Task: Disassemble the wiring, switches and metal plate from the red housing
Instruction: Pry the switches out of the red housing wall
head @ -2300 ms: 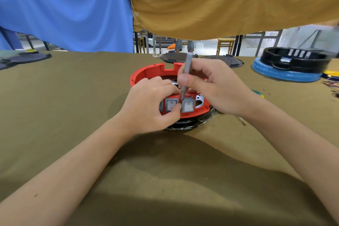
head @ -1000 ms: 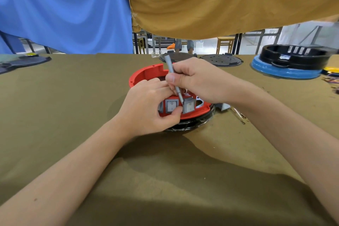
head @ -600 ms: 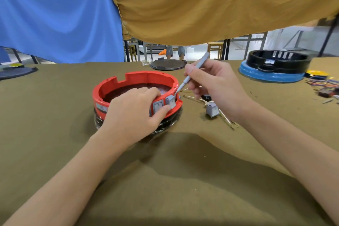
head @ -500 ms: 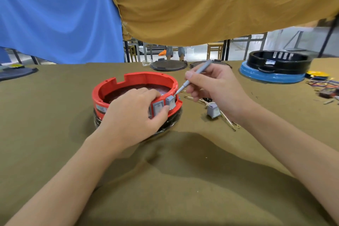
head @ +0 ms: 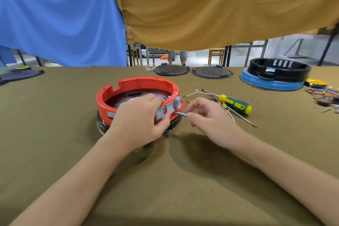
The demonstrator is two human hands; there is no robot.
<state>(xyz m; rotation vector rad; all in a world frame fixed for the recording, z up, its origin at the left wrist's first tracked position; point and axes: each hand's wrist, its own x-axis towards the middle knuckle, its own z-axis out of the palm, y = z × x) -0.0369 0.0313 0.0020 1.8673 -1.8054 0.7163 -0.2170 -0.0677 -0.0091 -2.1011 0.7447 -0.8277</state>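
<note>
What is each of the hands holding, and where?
Left hand grips the red housing at its switches; right hand pinches a thin tool.

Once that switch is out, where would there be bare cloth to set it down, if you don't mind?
Bare cloth lies left of the red housing and in front between both forearms. Right of it is crowded: green-yellow screwdriver, loose wires, and further wiring at the far right.

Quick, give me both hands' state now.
Left hand: grips the red housing, thumb by the switches.
Right hand: pinches a thin grey tool.
</note>
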